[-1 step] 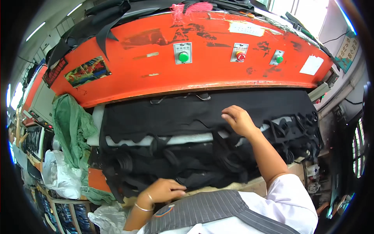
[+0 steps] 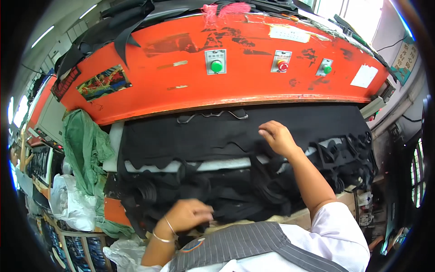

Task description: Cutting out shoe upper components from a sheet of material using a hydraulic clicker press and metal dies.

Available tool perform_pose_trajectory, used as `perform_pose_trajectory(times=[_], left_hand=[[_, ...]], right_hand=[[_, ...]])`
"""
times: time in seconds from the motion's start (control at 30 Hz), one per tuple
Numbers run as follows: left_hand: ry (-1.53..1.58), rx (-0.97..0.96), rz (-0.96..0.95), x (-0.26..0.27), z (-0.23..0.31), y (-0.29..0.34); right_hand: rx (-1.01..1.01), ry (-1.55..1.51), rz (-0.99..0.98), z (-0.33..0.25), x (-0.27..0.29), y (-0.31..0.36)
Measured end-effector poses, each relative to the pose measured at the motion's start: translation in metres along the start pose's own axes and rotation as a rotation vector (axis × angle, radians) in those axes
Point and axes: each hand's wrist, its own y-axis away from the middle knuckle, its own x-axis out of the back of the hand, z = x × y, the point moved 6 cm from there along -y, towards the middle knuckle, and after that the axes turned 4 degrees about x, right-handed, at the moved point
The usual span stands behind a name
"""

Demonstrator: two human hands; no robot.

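A smooth black sheet point(image 2: 290, 120) lies under the front of an orange machine. My right hand point(image 2: 277, 137) is over this sheet, its fingers bent and drawn close to the thumb; whatever they may hold does not show. A thin wavy metal outline, like a cutting die point(image 2: 214, 115), rests on the sheet to the left of that hand, apart from it. Lower left, my left hand point(image 2: 186, 215), slightly blurred, is at the near edge of a heap of black cut scraps point(image 2: 226, 190). Its fingers are loosely stretched, with nothing seen in them.
The orange machine front point(image 2: 172, 97) spans the far side, carrying green buttons point(image 2: 216, 66) and a red knob point(image 2: 282, 65). Green cloth point(image 2: 84, 145) hangs at left above a white plastic bag point(image 2: 72, 204). More black curled offcuts point(image 2: 346, 156) lie at right.
My left hand has shifted slightly up and left. More of the metal outline shows at the back of the sheet. My right hand stays nearly where it was.
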Motion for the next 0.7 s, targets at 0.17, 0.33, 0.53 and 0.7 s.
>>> perform_pose_trajectory(times=[0.17, 0.33, 0.53, 0.7], left_hand=[[-0.335, -0.077, 0.672, 0.128, -0.048, -0.084], [-0.548, 0.094, 0.531, 0.131, -0.118, -0.147], [-0.531, -0.043, 0.703, 0.108, -0.124, -0.137], [-0.390, -0.182, 0.872, 0.119, -0.124, -0.126]], right_hand=[[0.115, 0.095, -0.040, 0.026, -0.064, -0.038], [0.053, 0.295, -0.478, 0.029, -0.096, -0.041], [0.157, 0.200, -0.031, 0.024, -0.095, 0.001], [0.166, 0.071, 0.042, 0.020, -0.098, -0.006]])
